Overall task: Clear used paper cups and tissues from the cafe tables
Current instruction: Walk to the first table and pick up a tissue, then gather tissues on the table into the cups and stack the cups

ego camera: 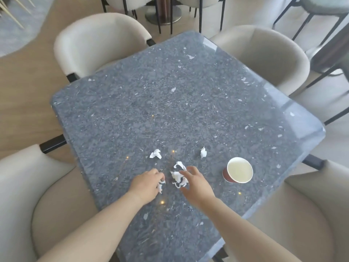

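The left hand (146,183) reaches in from the near edge of the table (170,91), knuckles up. Its fingers are curled and pinch a scrap (161,184) of tissue, which hangs crumpled under the fingertips. Whether the scrap touches the stone cannot be told. Just right of it lies a wad (177,179), the largest tissue. The right hand (195,183) is over the wad's right side, fingers spread apart and gripping nothing. Its contact with the paper cannot be told. Both forearms are bare.

Beyond the hands, toward the table's middle, lie three more tissues. The left tissue (155,154) is farther in than the left hand. The mid tissue (180,165) is just beyond the wad, beside the right hand's fingertips. The right tissue (203,152) lies apart, between the mid tissue and the cup (238,173).

All the paper sits in the near half, well in from the left and right edges. The far half shows only grey flecked stone. Beige chairs are drawn close to the edges: one at the near left (28,186), one at the far left (98,40), one at the far right (264,57) and one at the near right (302,214).

The cup stands mouth up, right of the right hand and apart from it, nearer the right edge. It is red-brown outside, and only its pale inside shows.
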### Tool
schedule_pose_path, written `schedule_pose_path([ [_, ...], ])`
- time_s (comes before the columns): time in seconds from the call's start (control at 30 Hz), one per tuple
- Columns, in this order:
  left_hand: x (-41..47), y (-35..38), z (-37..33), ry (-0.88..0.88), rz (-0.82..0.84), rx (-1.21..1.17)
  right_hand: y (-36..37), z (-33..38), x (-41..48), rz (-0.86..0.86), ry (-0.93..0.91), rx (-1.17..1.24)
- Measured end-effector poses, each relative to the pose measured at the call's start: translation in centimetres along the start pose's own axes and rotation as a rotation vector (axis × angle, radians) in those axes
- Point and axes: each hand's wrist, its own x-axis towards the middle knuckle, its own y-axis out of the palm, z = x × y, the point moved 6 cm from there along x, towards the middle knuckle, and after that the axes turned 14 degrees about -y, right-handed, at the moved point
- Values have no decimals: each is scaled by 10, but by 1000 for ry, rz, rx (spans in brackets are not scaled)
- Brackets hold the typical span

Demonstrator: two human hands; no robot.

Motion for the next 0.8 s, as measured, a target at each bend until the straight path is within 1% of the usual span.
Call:
schedule_pose_path([
  [0.13, 11, 4, -1, 18, 21, -4, 5, -4, 9, 30, -9, -45],
  [0.27, 26, -12, -1, 9, -62, -113, 2, -9, 19, 22, 1, -20],
  [0.4, 40, -29, 0, 16, -150, -147, -13, -12, 33, -92, 23, 38],
  [0.47, 48, -33, 1, 23, -190, -136, -20, -12, 41, -148, 20, 24],
  [0.53, 54, -36, 3, 11, -211, -123, -23, -12, 49, -166, 28, -15],
  [0.67, 65, -35, 7, -19, -152, -126, -19, -9, 59, -104, 12, -53],
  [0.8, 69, -33, 7, -5, -100, -159, -11, -9, 62, -46, -26, -45],
])
